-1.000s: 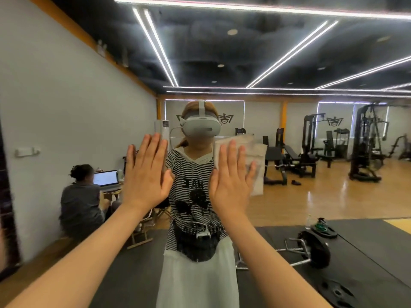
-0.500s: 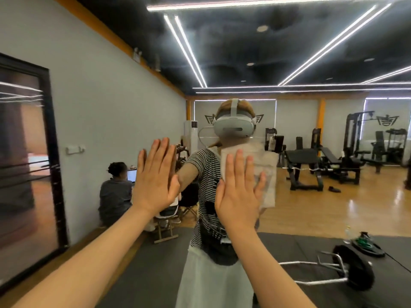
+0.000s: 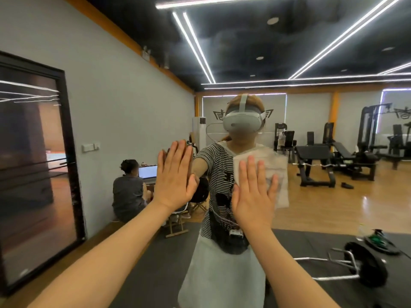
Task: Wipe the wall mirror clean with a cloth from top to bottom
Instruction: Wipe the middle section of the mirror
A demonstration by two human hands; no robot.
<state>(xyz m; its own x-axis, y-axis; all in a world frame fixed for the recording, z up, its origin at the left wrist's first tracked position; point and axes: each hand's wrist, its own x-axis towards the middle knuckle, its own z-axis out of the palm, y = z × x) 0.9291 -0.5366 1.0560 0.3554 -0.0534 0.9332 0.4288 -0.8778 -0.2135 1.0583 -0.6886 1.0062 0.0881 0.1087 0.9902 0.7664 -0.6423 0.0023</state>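
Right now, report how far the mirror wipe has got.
Done: nothing provable; no wiped patch shows on the mirror. In hand: the right hand presses the cloth flat at chest height; the left hand lies flat on the glass. Left: everything below, apparently.

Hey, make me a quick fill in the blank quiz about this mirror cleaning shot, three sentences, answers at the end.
1. The white cloth is pressed flat against the mirror by the ____ hand.
2. The left hand lies on the glass with its fingers ____.
3. In the reflection, a barbell lies on the ____ floor mat.

Missing words: right; straight; black
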